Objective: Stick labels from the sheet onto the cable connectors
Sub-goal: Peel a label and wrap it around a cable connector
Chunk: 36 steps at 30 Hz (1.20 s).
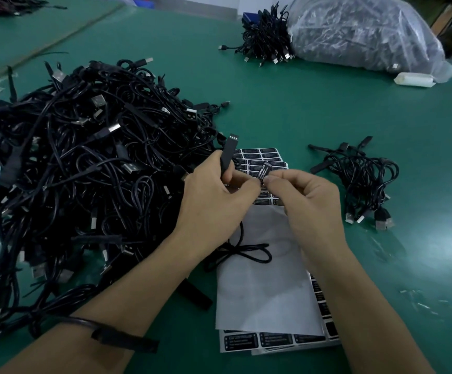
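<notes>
Holding the cable connector (228, 153) in your left-hand grip (214, 201), you pinch a peeled label (264, 170) in your right-hand grip (308, 211), mid-frame; next, square it on and press.

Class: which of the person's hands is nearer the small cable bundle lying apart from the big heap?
Right. The right hand, pinching a label, sits just left of the small cable bundle; the left hand, gripping a connector, lies further left, beside the big heap.
</notes>
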Motion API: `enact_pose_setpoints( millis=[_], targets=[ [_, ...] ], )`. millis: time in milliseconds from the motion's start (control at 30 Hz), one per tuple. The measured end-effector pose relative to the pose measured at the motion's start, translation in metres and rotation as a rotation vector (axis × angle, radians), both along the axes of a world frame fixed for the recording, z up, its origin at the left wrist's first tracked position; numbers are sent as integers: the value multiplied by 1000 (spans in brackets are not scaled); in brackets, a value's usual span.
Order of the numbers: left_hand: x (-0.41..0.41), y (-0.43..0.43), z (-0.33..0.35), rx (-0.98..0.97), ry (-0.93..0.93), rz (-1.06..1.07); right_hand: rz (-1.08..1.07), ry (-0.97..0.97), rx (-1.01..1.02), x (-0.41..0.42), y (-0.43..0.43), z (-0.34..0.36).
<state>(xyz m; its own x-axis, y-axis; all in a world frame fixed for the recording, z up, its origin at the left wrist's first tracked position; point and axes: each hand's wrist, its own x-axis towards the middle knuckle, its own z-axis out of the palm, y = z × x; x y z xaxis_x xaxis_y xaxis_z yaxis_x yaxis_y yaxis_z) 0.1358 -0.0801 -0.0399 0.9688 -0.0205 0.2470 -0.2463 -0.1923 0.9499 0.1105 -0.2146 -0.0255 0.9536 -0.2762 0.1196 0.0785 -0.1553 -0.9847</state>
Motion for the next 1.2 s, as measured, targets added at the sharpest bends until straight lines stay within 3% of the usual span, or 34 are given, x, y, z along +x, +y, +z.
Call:
enact_pose_setpoints(
  millis=[633,800,933,1200],
  targets=[
    [4,2,-3,-21,-17,-53,6,-2,-25,3,-2,-3],
    [1,1,-2,-27,-6,-97,-86,-39,15,3,-3,-5],
    [-1,3,-2,92,85,-138,-126,-113,77,3,-6,-2],
    [-3,2,1,297,36,-228,57,-209,115,-1,0,0]
  ],
)
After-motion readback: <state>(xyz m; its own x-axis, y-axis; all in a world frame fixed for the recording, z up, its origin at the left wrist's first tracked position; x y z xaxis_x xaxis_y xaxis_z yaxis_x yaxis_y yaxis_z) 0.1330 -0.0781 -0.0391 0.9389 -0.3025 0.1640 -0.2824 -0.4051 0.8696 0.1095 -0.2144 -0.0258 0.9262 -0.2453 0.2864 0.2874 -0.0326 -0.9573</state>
